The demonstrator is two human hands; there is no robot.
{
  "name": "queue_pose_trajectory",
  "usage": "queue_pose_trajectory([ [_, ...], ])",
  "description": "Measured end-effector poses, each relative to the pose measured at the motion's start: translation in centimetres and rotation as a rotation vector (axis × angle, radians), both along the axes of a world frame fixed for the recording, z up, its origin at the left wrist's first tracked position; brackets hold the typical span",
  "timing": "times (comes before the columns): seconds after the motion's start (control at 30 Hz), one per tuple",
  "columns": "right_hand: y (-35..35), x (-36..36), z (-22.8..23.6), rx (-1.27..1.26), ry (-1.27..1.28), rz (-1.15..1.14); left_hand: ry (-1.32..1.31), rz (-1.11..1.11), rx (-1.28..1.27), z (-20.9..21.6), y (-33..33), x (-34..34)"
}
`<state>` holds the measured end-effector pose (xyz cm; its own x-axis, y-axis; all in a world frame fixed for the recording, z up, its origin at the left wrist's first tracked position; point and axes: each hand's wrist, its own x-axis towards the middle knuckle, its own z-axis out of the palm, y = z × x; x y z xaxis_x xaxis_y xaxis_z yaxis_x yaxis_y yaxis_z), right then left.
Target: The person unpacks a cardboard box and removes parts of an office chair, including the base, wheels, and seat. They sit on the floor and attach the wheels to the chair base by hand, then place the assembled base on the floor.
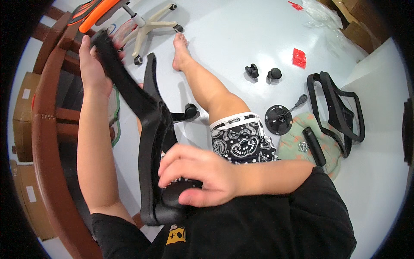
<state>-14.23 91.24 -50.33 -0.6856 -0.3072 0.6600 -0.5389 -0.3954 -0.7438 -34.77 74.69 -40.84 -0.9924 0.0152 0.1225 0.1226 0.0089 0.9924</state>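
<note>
A black star-shaped chair base (148,116) is tilted up in front of my body, its legs pointing different ways. My left hand (95,71) is wrapped round the tip of its far left leg, thumb up and some fingers hidden behind it. Over the base's near end curls my right hand (202,172), its fingers and thumb on a dark rounded part. I cannot tell whether that part is a caster or the leg itself. One black caster (190,111) sits at the end of another leg, near my bare leg.
Two loose casters (274,74) lie on the floor near a red packet (299,58). At right are a round black plate with a lever (278,120), a black cylinder (314,146) on a green cloth, and black armrest frames (338,108). A brown wooden frame (47,129) borders the left.
</note>
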Motion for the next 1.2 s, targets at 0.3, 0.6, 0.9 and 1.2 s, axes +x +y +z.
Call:
queue_pose_trajectory([
  [0.3, 15.5, -16.9, -20.8, 0.811, -0.611, -1.228, 0.402, 0.197, -0.035, 3.7, -1.5, 1.6],
  [0.6, 17.8, -20.1, -24.8, -0.12, -1.701, -0.606, 1.123, -0.146, -0.116, -5.0, -2.7, 8.5],
  [0.9, 16.2, -19.1, -26.5, -0.146, -1.372, -0.999, 1.107, -0.196, -0.234, -7.7, -0.6, 12.6],
  [1.2, 7.0, -11.2, -9.5, -0.554, -0.808, -0.305, 0.834, -0.114, -0.063, -4.6, -0.7, 15.2],
])
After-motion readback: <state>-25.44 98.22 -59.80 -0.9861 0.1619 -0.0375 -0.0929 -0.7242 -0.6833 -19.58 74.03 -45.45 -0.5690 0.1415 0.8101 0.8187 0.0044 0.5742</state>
